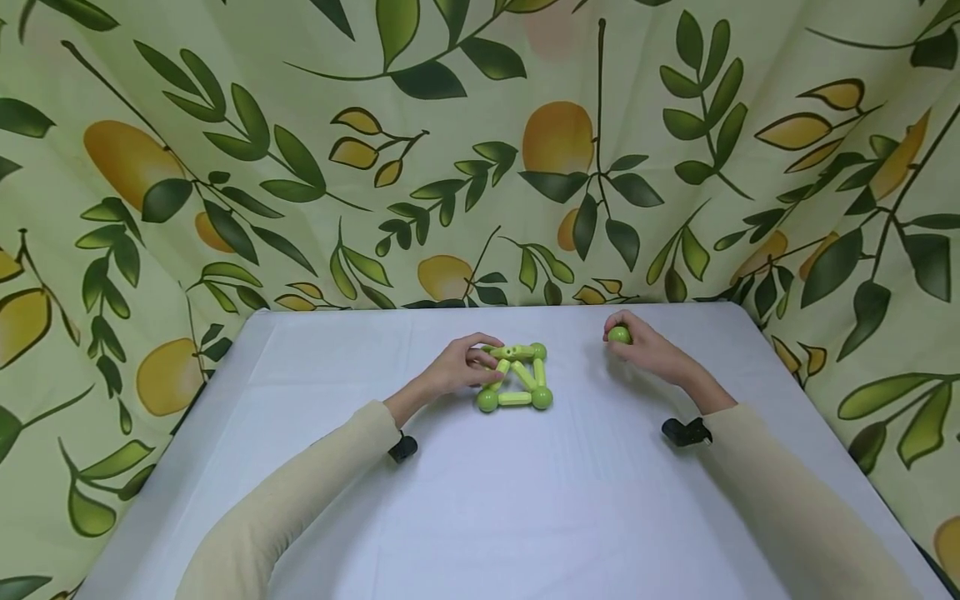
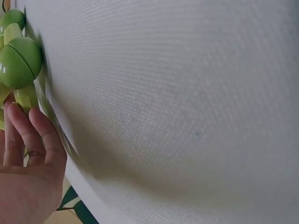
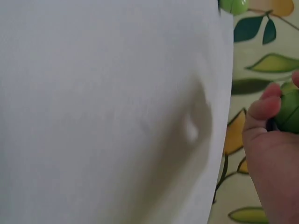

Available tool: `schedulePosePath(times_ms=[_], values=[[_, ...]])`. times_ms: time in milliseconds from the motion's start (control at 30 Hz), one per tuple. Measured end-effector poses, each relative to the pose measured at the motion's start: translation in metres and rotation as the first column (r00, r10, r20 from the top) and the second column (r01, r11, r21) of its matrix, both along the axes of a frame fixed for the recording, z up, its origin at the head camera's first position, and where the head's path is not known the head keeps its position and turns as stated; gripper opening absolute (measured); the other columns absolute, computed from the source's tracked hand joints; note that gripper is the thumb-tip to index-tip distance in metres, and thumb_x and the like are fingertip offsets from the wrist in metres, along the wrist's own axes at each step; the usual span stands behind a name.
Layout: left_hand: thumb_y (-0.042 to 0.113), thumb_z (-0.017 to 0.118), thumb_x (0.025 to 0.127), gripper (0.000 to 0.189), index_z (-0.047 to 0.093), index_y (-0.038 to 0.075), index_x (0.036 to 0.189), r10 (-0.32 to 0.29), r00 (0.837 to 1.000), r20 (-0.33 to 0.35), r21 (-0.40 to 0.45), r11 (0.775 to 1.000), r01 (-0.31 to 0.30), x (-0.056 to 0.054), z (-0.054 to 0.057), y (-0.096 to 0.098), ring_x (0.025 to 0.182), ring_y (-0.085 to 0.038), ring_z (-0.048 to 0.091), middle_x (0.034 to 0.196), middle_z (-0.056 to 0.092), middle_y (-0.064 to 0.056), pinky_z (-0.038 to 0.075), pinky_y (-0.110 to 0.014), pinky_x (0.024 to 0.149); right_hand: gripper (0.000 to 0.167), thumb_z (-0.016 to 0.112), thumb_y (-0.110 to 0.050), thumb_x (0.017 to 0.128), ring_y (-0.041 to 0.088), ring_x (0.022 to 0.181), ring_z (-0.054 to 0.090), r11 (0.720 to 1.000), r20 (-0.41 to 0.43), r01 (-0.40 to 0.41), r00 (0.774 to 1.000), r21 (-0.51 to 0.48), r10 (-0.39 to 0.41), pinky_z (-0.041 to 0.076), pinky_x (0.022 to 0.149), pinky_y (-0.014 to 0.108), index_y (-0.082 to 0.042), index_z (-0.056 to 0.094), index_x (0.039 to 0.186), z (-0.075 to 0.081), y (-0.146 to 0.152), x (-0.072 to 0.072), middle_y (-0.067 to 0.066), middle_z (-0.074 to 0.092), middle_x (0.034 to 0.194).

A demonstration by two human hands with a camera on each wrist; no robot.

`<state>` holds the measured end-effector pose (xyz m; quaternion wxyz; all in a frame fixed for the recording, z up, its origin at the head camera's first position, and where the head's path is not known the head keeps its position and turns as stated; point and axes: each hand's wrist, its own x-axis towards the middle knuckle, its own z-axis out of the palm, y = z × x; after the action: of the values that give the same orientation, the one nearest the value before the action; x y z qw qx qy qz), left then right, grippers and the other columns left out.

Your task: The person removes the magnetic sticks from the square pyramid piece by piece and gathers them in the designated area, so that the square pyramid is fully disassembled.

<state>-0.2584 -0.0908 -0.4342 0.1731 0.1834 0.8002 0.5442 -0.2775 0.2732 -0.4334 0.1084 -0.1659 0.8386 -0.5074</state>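
My left hand [image 1: 453,367] grips the left side of a structure [image 1: 514,399] built of light green rods and green balls, near the far middle of the table. Its fingers hide that side's rods. In the left wrist view, fingertips curl at a rod [image 2: 26,97] just below a large green ball [image 2: 21,62]. Two slanted rods rise inside the square outline, with balls at its visible corners. Farther right, my right hand [image 1: 654,352] pinches a single green ball [image 1: 618,334] between thumb and fingers, raised over the tabletop; the right wrist view shows part of this ball [image 3: 289,109].
A white cloth covers the table [image 1: 517,517]. Its far edge runs just behind both hands, and a leaf-and-fruit patterned curtain [image 1: 465,208] hangs behind and at the sides. Dark wrist cameras sit on the left cuff [image 1: 403,448] and the right cuff [image 1: 686,432].
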Motion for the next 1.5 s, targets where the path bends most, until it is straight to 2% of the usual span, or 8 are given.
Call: schedulePosePath(times_ms=[167,267,400,600,800,1033,1233,1500], values=[[0.001,0.079,0.089,0.051,0.057,0.003,0.135,-0.001,1.000,0.003,0.004,1.000,0.001,-0.002,0.000,-0.001,0.089,-0.021,0.071,0.103,0.074,-0.011,0.056,-0.031,0.076,0.035,0.054,-0.007,0.104,0.032,0.102,0.048,1.000,0.066,-0.019,0.998,0.009,0.018,0.045,0.083,0.036,0.005,0.034,0.131,0.003,0.024,0.004,0.023,0.042,0.124],[0.002,0.079,0.089,0.051,0.057,0.004,0.135,-0.001,1.000,0.002,-0.001,1.000,0.001,-0.002,0.000,-0.002,0.090,-0.021,0.071,0.103,0.074,-0.011,0.055,-0.030,0.077,0.034,0.057,-0.007,0.105,0.033,0.109,0.052,0.999,0.043,-0.033,0.999,-0.008,0.034,0.047,0.088,0.028,0.007,0.040,0.130,0.002,0.037,0.005,0.025,0.048,0.125],[0.002,0.078,0.089,0.051,0.057,0.005,0.136,0.002,1.000,0.002,-0.011,1.000,-0.002,-0.002,0.001,-0.001,0.090,-0.021,0.071,0.103,0.074,-0.010,0.055,-0.030,0.078,0.031,0.064,-0.005,0.101,0.030,0.114,0.060,0.999,-0.039,-0.038,0.999,-0.023,0.037,0.050,0.089,0.021,0.007,0.053,0.128,-0.004,0.055,0.004,0.025,0.057,0.125],[0.002,0.078,0.090,0.050,0.057,0.004,0.135,-0.001,1.000,0.008,-0.008,1.000,0.001,-0.001,0.002,-0.002,0.090,-0.021,0.071,0.103,0.074,-0.012,0.055,-0.031,0.078,0.038,0.075,-0.009,0.094,0.014,0.111,0.061,0.998,-0.112,0.047,0.993,0.039,-0.043,0.049,0.088,0.018,0.000,0.065,0.130,-0.013,0.077,0.003,0.018,0.063,0.127],[0.001,0.078,0.090,0.050,0.057,0.004,0.135,-0.004,1.000,0.006,-0.007,1.000,0.004,-0.002,0.000,-0.003,0.090,-0.021,0.071,0.103,0.074,-0.011,0.055,-0.030,0.076,0.043,0.080,-0.016,0.091,0.012,0.109,0.057,0.986,-0.151,0.105,0.985,0.127,-0.085,0.046,0.085,0.016,-0.001,0.068,0.129,-0.016,0.092,0.006,0.019,0.062,0.132],[0.004,0.079,0.089,0.050,0.058,0.006,0.135,-0.001,1.000,-0.002,-0.023,1.000,0.001,-0.003,-0.002,-0.003,0.088,-0.020,0.070,0.102,0.074,-0.009,0.054,-0.028,0.074,0.049,0.083,-0.018,0.088,0.006,0.100,0.062,0.982,-0.126,0.142,0.984,0.121,-0.127,0.051,0.079,0.017,0.003,0.066,0.129,-0.019,0.107,0.007,0.025,0.060,0.130],[0.003,0.079,0.089,0.050,0.058,0.006,0.135,-0.004,1.000,0.003,-0.017,1.000,0.005,-0.003,-0.003,-0.003,0.089,-0.020,0.071,0.102,0.075,-0.010,0.054,-0.029,0.075,0.047,0.084,-0.014,0.087,0.003,0.099,0.060,0.978,-0.141,0.170,0.978,0.123,-0.152,0.050,0.080,0.016,0.004,0.066,0.126,-0.024,0.116,0.004,0.025,0.063,0.125],[0.002,0.079,0.089,0.051,0.058,0.006,0.135,-0.004,1.000,0.013,-0.007,1.000,0.004,-0.005,-0.003,-0.002,0.088,-0.019,0.070,0.101,0.075,-0.008,0.053,-0.028,0.075,0.047,0.082,-0.013,0.088,0.002,0.099,0.059,0.974,-0.185,0.177,0.971,0.139,-0.150,0.048,0.080,0.014,0.005,0.065,0.128,-0.023,0.119,0.001,0.025,0.063,0.126]])
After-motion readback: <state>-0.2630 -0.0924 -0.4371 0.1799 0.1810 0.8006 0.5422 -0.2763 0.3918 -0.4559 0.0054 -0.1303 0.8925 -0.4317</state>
